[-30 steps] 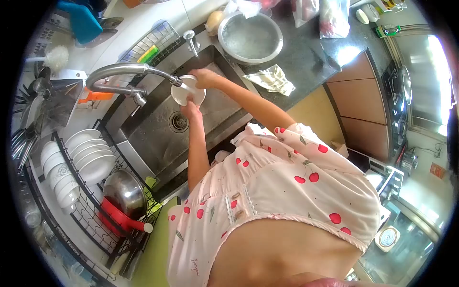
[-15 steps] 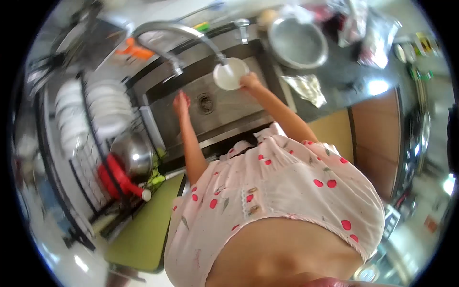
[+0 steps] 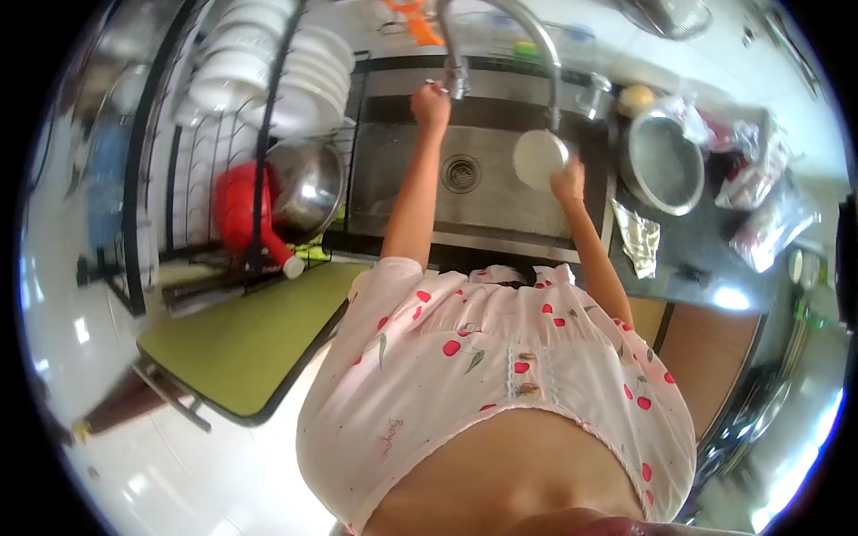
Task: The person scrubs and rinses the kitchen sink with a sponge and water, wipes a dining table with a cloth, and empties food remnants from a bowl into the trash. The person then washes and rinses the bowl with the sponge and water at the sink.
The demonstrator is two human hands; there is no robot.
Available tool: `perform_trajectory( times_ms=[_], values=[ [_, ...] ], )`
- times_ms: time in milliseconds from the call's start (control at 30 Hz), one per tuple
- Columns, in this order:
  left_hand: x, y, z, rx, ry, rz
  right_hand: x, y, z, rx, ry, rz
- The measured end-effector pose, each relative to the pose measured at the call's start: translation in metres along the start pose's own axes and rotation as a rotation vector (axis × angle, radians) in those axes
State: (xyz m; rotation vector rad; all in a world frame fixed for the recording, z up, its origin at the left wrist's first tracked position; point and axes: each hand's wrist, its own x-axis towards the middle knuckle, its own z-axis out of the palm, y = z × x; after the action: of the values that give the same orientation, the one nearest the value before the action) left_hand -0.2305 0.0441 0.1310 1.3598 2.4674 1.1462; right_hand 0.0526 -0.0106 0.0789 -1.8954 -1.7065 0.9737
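In the head view, my right hand [image 3: 568,180] grips the rim of a small white bowl [image 3: 539,159], tilted over the right part of the steel sink [image 3: 500,201]. The faucet's arched spout [image 3: 547,67] ends just above the bowl. My left hand [image 3: 432,107] is at the faucet lever [image 3: 437,86], its fingers closed around the end of it. Below and between my hands shows the round drain [image 3: 461,173].
Left of the sink, a black dish rack [image 3: 261,170] holds stacked white bowls [image 3: 234,67], plates [image 3: 308,85], a steel bowl [image 3: 313,183] and a red-handled item [image 3: 237,210]. A metal basin [image 3: 663,161], crumpled foil-like packet [image 3: 638,239] and plastic bags [image 3: 776,223] lie right. A green board [image 3: 246,344] juts out below.
My left hand has risen from over the sink to the faucet lever. The right hand still holds the bowl under the spout. The whole view has turned and shifted.
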Motion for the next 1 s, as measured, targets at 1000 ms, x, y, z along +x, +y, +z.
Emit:
perform_trajectory(
  times_ms=[1000],
  values=[
    [-0.216, -0.137, -0.104, 0.313, 0.222, -0.087, -0.112, -0.472, 0.013, -0.14, 0.225, -1.899]
  ],
)
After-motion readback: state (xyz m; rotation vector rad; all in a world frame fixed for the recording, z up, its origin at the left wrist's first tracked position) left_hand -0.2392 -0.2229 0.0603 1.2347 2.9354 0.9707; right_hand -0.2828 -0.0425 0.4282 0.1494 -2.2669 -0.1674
